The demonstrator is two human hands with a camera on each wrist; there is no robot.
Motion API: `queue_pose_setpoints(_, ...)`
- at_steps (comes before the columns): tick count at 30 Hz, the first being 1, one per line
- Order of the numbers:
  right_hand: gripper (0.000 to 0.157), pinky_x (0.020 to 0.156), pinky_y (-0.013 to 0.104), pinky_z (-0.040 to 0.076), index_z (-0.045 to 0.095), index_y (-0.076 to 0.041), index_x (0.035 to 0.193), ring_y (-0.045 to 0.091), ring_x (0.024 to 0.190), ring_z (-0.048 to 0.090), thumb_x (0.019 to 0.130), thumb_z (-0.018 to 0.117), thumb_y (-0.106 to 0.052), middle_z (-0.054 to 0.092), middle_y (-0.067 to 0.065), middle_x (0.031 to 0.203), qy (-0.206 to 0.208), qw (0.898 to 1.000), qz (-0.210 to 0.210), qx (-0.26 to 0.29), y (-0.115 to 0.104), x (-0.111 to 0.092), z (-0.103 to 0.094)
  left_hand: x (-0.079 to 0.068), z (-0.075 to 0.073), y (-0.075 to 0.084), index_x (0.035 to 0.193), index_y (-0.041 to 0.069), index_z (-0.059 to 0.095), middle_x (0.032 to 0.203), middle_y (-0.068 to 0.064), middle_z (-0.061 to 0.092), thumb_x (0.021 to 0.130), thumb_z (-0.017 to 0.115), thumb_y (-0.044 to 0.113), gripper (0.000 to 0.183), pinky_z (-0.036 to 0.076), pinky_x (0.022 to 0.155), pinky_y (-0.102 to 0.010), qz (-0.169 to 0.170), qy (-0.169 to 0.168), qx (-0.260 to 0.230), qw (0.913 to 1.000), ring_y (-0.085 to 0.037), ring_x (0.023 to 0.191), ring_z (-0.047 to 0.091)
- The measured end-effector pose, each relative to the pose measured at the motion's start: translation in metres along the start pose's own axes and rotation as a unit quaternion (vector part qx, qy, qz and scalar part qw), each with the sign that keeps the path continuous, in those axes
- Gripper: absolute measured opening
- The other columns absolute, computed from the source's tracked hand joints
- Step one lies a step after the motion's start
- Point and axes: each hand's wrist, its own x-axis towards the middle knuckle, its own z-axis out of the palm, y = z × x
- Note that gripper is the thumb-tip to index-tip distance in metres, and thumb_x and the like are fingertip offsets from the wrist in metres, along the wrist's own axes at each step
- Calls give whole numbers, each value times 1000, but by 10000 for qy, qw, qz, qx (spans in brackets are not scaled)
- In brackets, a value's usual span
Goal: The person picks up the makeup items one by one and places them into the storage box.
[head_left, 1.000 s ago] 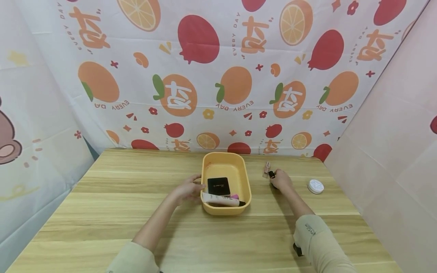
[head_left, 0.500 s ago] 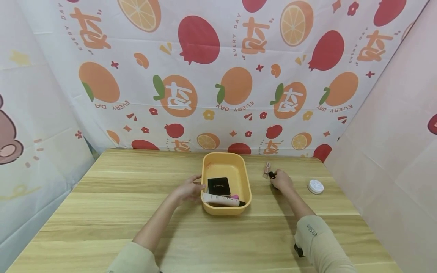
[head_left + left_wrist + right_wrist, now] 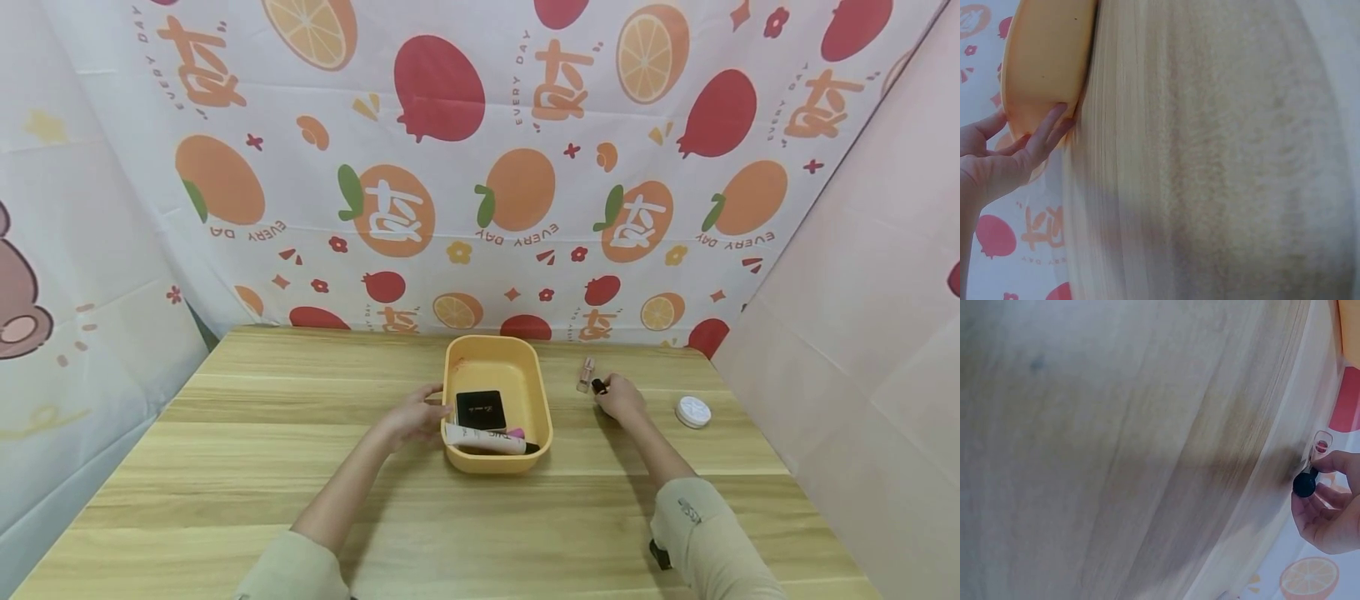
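Observation:
My left hand (image 3: pixel 417 418) holds the left side of a yellow plastic bin (image 3: pixel 545 400), thumb at the rim and fingers against its outer wall. Inside the bin lie a black square case (image 3: pixel 480 408) with pale lettering, a pale squeeze tube (image 3: pixel 483 439) with a black cap, and something bright pink (image 3: pixel 515 432) partly hidden by the tube. To the right of the bin, my right hand (image 3: pixel 624 398) pinches a small black cylinder (image 3: pixel 1304 485) between thumb and fingers, close over the table. Just beyond it lies a small clear-and-pink cosmetic tube (image 3: pixel 586 375).
A round white container (image 3: pixel 693 412) sits on the wooden table (image 3: pixel 225 467), right of my right hand. Under the right sleeve (image 3: pixel 705 533) a black item (image 3: pixel 659 554) shows. A fruit-print cloth (image 3: pixel 465 208) hangs along the table's back edge.
Almost nothing differs. The right sleeve has shifted very slightly, and the view has tilted a little; both hands keep their places.

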Motion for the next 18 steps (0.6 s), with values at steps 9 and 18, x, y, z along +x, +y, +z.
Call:
queue_pose_setpoints(9,33,63,40,46,56,5,109,29,79,57,83,60,-14,61,21,98,48,10000,-68,55,2,-3,1,1,1,-2,143,-3,16,138,-33,26,93,49,7,60,43,86,-51,-20,19,-59,10000,-44,112,45)
queue_pose_setpoints(18,35,64,40,48,55,6,112,30,84,58,84,61,-14,61,21,101,-78,9996,-123,240,-5,-10,0,-2,1,-3,143,-4,14,138,-33,25,94,48,7,60,47,82,-47,-18,-42,-193,9998,-45,114,43)
